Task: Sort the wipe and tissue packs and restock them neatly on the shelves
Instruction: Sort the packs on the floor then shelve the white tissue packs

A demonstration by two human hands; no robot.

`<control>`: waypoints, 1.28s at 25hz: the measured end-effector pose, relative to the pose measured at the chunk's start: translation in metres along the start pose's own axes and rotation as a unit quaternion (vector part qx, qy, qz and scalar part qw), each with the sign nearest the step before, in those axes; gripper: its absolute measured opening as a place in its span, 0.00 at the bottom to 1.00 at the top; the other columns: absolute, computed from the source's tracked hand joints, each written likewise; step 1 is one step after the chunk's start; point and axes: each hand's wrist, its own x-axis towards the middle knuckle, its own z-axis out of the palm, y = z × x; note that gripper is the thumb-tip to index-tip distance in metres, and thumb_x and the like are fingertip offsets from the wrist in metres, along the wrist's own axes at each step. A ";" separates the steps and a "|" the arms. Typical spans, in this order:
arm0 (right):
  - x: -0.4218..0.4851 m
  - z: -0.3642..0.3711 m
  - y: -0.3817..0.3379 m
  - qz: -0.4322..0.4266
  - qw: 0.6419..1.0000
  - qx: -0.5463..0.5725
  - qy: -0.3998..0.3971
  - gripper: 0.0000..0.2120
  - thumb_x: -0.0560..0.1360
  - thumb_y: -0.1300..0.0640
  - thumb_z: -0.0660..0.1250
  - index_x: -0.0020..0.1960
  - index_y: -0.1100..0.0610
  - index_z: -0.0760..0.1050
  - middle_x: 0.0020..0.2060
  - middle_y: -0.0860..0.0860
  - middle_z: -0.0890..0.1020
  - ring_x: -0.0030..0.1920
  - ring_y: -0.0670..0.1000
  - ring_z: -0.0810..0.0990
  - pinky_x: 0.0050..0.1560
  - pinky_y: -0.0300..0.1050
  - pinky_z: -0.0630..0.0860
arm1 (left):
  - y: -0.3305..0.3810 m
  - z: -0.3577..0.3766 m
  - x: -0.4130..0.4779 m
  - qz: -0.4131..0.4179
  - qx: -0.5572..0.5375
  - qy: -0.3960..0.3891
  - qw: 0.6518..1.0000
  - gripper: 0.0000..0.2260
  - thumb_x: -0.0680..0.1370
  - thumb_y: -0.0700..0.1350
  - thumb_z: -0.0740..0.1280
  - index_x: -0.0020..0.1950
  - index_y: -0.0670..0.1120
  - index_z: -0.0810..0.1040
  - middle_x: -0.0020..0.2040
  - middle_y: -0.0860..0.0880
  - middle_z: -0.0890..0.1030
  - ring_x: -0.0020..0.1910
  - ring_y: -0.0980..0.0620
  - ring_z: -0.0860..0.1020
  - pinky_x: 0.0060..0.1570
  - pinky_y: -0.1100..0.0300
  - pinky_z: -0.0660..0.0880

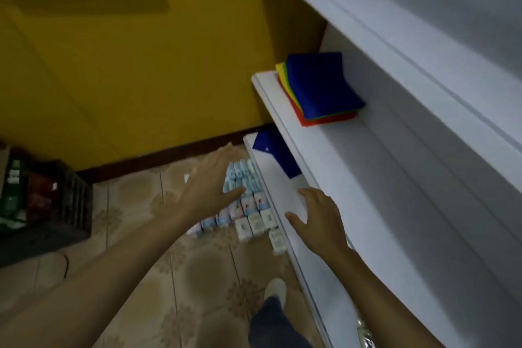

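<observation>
Standing close to white shelves and looking down past two bare arms. Stretching the left hand [214,178] out above the floor [197,277], fingers straight and spread, keeping the grip wide and holding nothing. Covering, from this angle, part of the packs [248,206]; touching them or not, cannot tell.

Seeing those packs lying on the floor tiles in tight rows just beside the foot of the shelves: blue-and-white ones farthest away, pink ones in the middle, pale grey-white ones nearest.

Reaching the right hand [319,220] over the front edge of the lower shelf [282,192], fingers relaxed and apart, thumb pointing left, keeping this grip wide too and holding nothing. Resting on the shelf or hanging just above it, cannot tell.

Seeing a blue cloth [275,154] lying farther back on that lower shelf, partly hidden under the middle shelf [324,150]. Seeing a stack of folded cloths [319,87] sitting on the middle shelf, blue on top, with green, yellow and red edges peeking out beneath.

Making out a dark crate [65,206] at the left near the yellow wall [141,65], holding blurred things. Catching one pale shoe [275,288] and a jeans leg [271,325] below, on the tiles.
</observation>
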 end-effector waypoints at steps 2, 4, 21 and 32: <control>0.022 0.010 0.018 0.016 0.999 0.009 -0.044 0.28 0.75 0.44 0.67 0.71 0.56 0.67 0.68 0.53 0.72 0.67 0.54 0.70 0.69 0.49 0.65 | -0.007 0.021 0.023 -0.031 -0.038 -0.005 0.999 0.35 0.76 0.54 0.68 0.77 0.46 0.56 0.77 0.47 0.59 0.75 0.47 0.59 0.71 0.54 0.58; 0.042 0.026 0.032 0.026 0.996 0.000 -0.088 0.26 0.76 0.48 0.67 0.70 0.57 0.68 0.67 0.53 0.73 0.65 0.53 0.72 0.65 0.41 0.63 | -0.020 0.041 0.037 -0.073 -0.075 -0.019 0.994 0.33 0.76 0.52 0.69 0.77 0.46 0.58 0.76 0.46 0.63 0.72 0.45 0.64 0.68 0.51 0.63; 0.180 0.387 0.238 0.163 0.889 -0.233 -0.359 0.17 0.80 0.43 0.58 0.60 0.54 0.72 0.52 0.51 0.81 0.50 0.52 0.82 0.44 0.40 0.71 | -0.292 0.466 0.103 -0.409 -0.243 -0.335 0.814 0.20 0.78 0.51 0.67 0.66 0.45 0.69 0.50 0.50 0.77 0.51 0.49 0.77 0.51 0.56 0.73; 0.266 0.595 0.333 0.167 0.855 -0.334 -0.361 0.09 0.79 0.56 0.63 0.56 0.60 0.75 0.51 0.54 0.81 0.53 0.54 0.81 0.48 0.44 0.72 | -0.399 0.680 0.151 -0.439 -0.261 -0.253 0.821 0.11 0.78 0.48 0.66 0.56 0.43 0.74 0.55 0.43 0.80 0.52 0.43 0.79 0.53 0.45 0.78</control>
